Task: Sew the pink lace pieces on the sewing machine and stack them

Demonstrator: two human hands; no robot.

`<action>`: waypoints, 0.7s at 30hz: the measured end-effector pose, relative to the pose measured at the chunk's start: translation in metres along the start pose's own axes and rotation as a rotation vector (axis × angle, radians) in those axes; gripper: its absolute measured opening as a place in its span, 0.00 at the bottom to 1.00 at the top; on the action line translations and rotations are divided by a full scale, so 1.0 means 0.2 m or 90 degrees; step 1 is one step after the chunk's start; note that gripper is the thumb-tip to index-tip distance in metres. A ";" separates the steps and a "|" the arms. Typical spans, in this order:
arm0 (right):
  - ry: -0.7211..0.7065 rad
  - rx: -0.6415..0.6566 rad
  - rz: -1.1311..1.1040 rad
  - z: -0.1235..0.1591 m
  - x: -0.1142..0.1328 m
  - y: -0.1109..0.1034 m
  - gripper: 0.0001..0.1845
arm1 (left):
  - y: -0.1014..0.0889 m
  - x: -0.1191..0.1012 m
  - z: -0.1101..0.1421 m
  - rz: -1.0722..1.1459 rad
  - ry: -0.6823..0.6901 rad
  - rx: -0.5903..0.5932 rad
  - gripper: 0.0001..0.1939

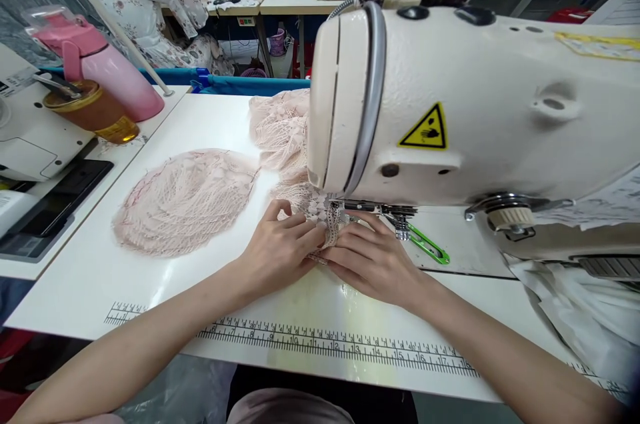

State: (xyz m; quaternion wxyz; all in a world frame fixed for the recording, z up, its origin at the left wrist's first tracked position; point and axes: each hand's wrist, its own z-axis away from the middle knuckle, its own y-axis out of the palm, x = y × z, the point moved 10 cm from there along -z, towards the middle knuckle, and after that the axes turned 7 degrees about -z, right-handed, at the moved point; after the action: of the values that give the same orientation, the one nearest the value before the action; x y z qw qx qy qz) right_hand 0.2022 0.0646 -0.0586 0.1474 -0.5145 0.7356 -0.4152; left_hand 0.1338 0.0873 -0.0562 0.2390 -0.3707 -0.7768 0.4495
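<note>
My left hand (277,247) and my right hand (373,257) meet just in front of the presser foot of a cream sewing machine (450,104). Both hands have their fingers curled and pinched on a small piece of pink lace (327,224) under the machine head. More pink lace (280,127) trails away behind the needle. A stack of rounded pink lace pieces (185,201) lies on the white table (200,124) to the left of my left hand.
Green thread snips (427,247) lie right of the needle. A pink bottle (107,67), a brown jar (93,111) and a control box (30,137) stand at the left. A printed ruler (330,341) runs along the front edge. Another person (150,4) sits at a far machine.
</note>
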 end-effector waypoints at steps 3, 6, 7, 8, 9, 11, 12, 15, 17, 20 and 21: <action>-0.016 -0.015 -0.006 -0.03 0.02 -0.02 0.04 | -0.01 -0.02 0.00 -0.027 0.016 -0.010 0.08; -0.032 -0.038 -0.006 -0.02 0.04 -0.04 0.05 | 0.01 -0.03 0.01 -0.068 0.041 0.002 0.07; -0.038 -0.039 0.001 -0.01 0.04 -0.05 0.05 | 0.02 -0.03 0.01 -0.075 0.050 0.014 0.04; -0.044 -0.037 0.013 0.00 0.05 -0.04 0.06 | 0.03 -0.03 0.01 -0.074 0.059 0.030 0.04; -0.052 -0.030 0.026 0.01 0.05 -0.04 0.07 | 0.05 -0.02 0.02 -0.065 0.069 0.049 0.09; -0.068 -0.015 0.048 0.03 0.06 -0.02 0.08 | 0.10 -0.02 0.03 -0.036 0.089 0.091 0.20; -0.072 -0.012 0.051 0.03 0.06 -0.02 0.07 | 0.13 -0.02 0.04 -0.025 0.098 0.111 0.24; -0.066 -0.004 0.043 0.03 0.06 0.00 0.06 | 0.19 -0.01 0.07 -0.020 0.112 0.165 0.31; -0.057 0.000 0.038 0.02 0.06 0.01 0.06 | 0.21 -0.01 0.08 -0.022 0.113 0.184 0.32; -0.053 -0.008 0.033 0.01 0.07 0.01 0.06 | 0.21 0.01 0.07 -0.021 0.108 0.188 0.31; -0.054 -0.013 0.031 0.01 0.07 0.01 0.06 | 0.21 0.02 0.07 -0.022 0.108 0.184 0.30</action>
State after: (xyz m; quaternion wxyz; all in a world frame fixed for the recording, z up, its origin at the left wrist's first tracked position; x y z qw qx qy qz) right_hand 0.1960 0.0511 -0.0583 0.1833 -0.5149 0.7454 -0.3816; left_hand 0.1371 0.0957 -0.0988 0.3623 -0.3558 -0.6870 0.5197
